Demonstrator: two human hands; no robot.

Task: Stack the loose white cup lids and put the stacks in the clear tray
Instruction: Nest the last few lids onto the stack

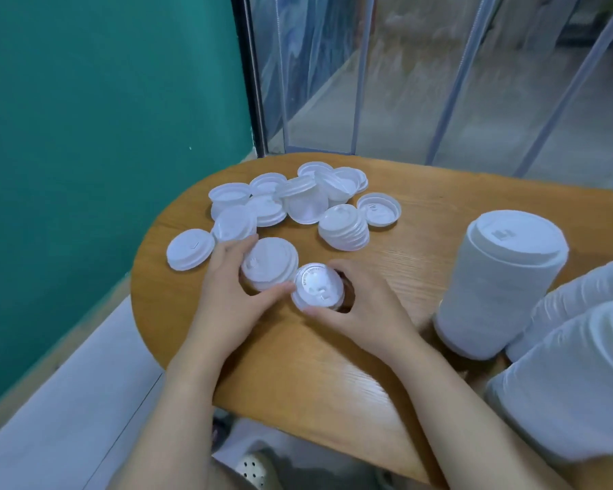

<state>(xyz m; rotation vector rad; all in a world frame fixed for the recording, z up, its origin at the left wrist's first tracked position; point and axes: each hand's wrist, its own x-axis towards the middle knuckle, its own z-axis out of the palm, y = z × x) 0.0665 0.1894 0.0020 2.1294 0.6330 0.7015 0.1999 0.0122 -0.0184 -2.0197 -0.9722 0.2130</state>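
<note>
While the left hand (227,277) curls round a short stack of white lids (269,268) to keep it steady, the right hand (361,313) grips a smaller lid stack (317,286) just beside it, likely to join them. More loose lids (298,196) lie farther back on the wooden table (333,366). Tall lid stacks (499,281) wait at the right. I cannot see the clear tray.

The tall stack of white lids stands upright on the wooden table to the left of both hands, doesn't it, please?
Not quite: the head view shows the tall stack of white lids standing upright on the wooden table to the right of both hands, beyond the right hand.
</note>
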